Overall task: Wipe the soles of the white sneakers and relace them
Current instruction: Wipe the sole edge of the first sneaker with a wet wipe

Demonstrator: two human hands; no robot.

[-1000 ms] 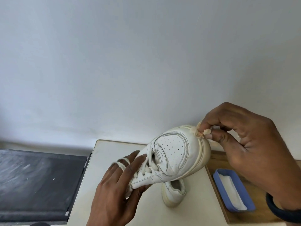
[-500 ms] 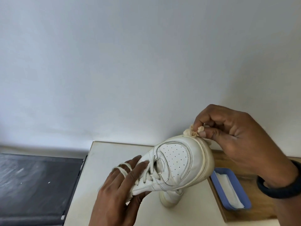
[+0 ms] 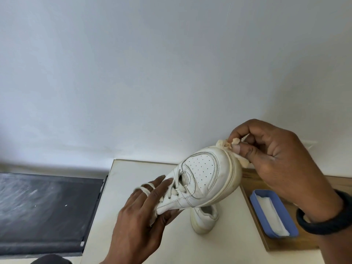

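My left hand [image 3: 141,216] grips a white sneaker [image 3: 202,178] around its laced middle and holds it above the table, toe pointing up and to the right. A loop of white lace [image 3: 145,187] lies over my fingers. My right hand [image 3: 270,159] pinches a small crumpled cream wipe [image 3: 227,144] against the sole edge at the sneaker's toe. The second white sneaker [image 3: 204,219] stands on the white table [image 3: 133,172] below the lifted one, mostly hidden by it.
A blue tray [image 3: 293,228] holding a folded white wipe sits on a wooden board [image 3: 253,178] to the right of the table. A dark flat surface [image 3: 42,210] lies to the left. A pale wall fills the background.
The held sneaker has tilted a little with its toe now higher. My right hand has slid the wipe along the toe's sole edge, toward the top.
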